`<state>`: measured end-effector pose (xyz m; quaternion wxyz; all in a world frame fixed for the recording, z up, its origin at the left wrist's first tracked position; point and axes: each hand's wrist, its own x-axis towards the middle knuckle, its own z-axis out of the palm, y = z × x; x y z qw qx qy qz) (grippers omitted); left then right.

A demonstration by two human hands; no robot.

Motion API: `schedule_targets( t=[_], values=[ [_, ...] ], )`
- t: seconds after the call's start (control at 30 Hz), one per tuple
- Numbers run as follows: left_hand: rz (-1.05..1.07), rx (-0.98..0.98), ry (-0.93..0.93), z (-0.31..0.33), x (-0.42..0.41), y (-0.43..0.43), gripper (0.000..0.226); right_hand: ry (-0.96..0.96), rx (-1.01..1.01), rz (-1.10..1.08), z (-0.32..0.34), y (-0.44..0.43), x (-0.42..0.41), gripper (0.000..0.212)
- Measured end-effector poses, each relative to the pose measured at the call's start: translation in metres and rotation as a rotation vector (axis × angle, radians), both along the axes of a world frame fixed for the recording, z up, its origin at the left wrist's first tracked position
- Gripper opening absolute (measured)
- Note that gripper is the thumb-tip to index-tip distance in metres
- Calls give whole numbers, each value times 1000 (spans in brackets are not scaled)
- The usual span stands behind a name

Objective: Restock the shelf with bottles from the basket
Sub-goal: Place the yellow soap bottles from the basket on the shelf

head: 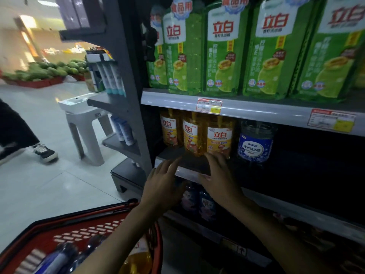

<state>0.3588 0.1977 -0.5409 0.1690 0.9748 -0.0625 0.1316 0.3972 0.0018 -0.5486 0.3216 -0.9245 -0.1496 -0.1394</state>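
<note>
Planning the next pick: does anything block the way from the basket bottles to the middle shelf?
Nothing visible does. Both the left hand and right hand are open at the front edge of the shelf, bare before the yellow bottles. Right of the blue-labelled bottle it is too dark to tell.

Basket (pixel 45 230) cut off by bottom edge; bottles (pixel 57 260) inside blurred, partly behind left forearm (pixel 118 234). Green bottles (pixel 223 48) cropped at top. Price tags (pixel 209 104) unreadable. Passer-by (pixel 15 125) mostly out of frame.

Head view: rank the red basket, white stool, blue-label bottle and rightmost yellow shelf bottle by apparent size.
red basket
white stool
blue-label bottle and rightmost yellow shelf bottle: alike, unranked
</note>
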Motion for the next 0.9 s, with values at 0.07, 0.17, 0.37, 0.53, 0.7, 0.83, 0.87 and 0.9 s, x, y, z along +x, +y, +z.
schedule_targets(
  t=[0.07, 0.17, 0.37, 0.53, 0.7, 0.83, 0.87, 0.9],
  values=[
    [24, 64, 26, 1, -24, 23, 82, 33, -39, 48, 5, 12, -14, 76],
    [52, 123, 40, -3, -60, 62, 82, 119, -91, 137, 14, 36, -37, 78],
    [214, 82, 75, -34, -140, 132, 75, 160, -320, 343, 14, 88, -82, 89],
    [224, 310, 242, -76, -191, 176, 77, 303, -607, 594, -15, 117, -111, 86],
    [68, 508, 272, -103, -200, 178, 77, 477, -691, 675, -47, 129, -115, 93],
    [-51, 604, 282, -118, -184, 171, 91, 402, -797, 643, -63, 134, -107, 91],
    [-63, 605, 282, -123, -180, 169, 92, 372, -819, 638, -68, 135, -105, 86],
    [-77, 583, 292, -129, -176, 167, 94, 351, -842, 635, -72, 136, -105, 79]
  ],
)
